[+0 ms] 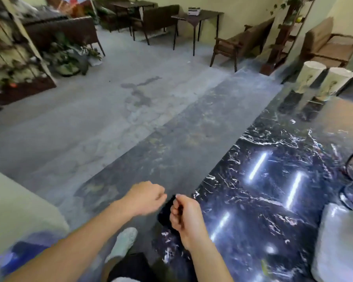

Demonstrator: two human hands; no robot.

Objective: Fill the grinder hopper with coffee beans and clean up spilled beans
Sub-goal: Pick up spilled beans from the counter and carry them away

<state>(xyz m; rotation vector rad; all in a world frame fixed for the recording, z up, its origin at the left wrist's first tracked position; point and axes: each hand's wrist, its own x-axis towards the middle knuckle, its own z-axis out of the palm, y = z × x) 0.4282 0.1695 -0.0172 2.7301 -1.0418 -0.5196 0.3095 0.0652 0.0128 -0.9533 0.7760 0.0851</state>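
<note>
Fingers of both hands curl loosely (contents unclear) beside the glossy black veined-marble counter.

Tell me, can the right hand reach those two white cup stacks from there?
Probably not. The right hand is curled at the counter's near corner, while the white cup stacks stand at its far end; nothing blocks the way.

tabletop: right half of view, running away from the person
cups: two stacks side by side, on the tabletop's far end
floor: left of the tabletop
chair: on the floor, beyond the tabletop
plants: far left
hands: left hand just beside right hand, at the tabletop's near left edge
</note>
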